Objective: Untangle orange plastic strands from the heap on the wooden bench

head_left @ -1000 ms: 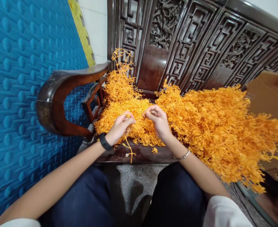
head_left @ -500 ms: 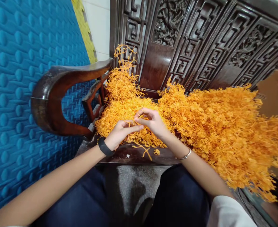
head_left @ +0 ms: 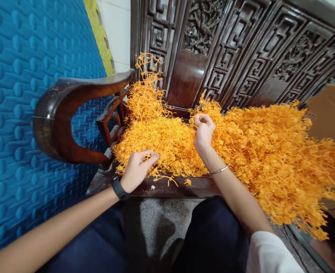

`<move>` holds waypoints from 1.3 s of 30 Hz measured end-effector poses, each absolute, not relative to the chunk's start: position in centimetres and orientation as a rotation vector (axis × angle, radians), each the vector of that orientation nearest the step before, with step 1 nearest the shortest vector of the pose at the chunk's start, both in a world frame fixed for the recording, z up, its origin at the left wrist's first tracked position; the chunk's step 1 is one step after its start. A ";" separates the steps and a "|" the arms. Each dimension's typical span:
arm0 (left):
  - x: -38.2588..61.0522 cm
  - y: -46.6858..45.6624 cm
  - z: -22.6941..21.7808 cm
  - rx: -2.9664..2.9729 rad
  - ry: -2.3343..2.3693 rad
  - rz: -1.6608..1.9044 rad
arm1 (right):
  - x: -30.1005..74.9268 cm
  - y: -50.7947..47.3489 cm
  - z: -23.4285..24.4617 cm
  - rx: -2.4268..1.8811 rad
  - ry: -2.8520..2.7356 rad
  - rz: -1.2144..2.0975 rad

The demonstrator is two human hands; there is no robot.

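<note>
A big heap of orange plastic sprigs [head_left: 258,151] covers the seat of a dark carved wooden bench [head_left: 167,187]. My left hand [head_left: 137,168] rests at the heap's near left edge, its fingers pinched on a thin orange sprig [head_left: 158,176] lying at the seat's front. My right hand [head_left: 203,131] is raised over the middle of the heap, curled into a fist on some orange strands. A black band is on my left wrist and a thin bracelet on my right.
The bench's curved armrest [head_left: 59,113] stands at the left and its carved backrest [head_left: 241,49] behind the heap. A blue padded mat [head_left: 22,76] covers the wall at left. My dark-trousered knees [head_left: 213,235] are below, over grey speckled floor [head_left: 158,223].
My hands were together at the heap's front; now they have parted. The right hand has gone up and back into the pile, the left has dropped to the seat's front edge.
</note>
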State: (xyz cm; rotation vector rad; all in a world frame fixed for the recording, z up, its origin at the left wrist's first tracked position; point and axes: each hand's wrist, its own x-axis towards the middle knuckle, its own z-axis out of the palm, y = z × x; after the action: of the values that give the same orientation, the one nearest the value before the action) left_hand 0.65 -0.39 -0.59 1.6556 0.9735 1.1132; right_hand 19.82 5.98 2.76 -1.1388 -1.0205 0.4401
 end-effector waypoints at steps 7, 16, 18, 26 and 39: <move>0.6 0.8 -0.5 1.335 0.900 1.203 | 22.5 9.2 1.4 -1.339 -1.328 0.549; 0.9 1.4 -1.1 1.298 0.813 1.164 | 20.9 3.9 2.4 -1.188 -1.628 0.756; 1.0 1.3 -1.2 1.395 0.797 1.123 | 20.2 2.6 2.6 -1.121 -1.723 0.989; 0.8 1.0 -1.6 1.683 0.816 1.045 | 18.8 2.1 1.5 -1.003 -1.566 1.123; 1.2 0.6 -1.6 1.579 0.892 1.243 | 15.1 2.0 1.5 -1.009 -1.032 0.829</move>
State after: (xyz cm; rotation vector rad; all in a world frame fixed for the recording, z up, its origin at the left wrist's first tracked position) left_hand 1.23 0.65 -1.63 1.5786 0.8920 1.2431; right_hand 15.07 2.03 1.53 -1.0087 -1.0317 0.8294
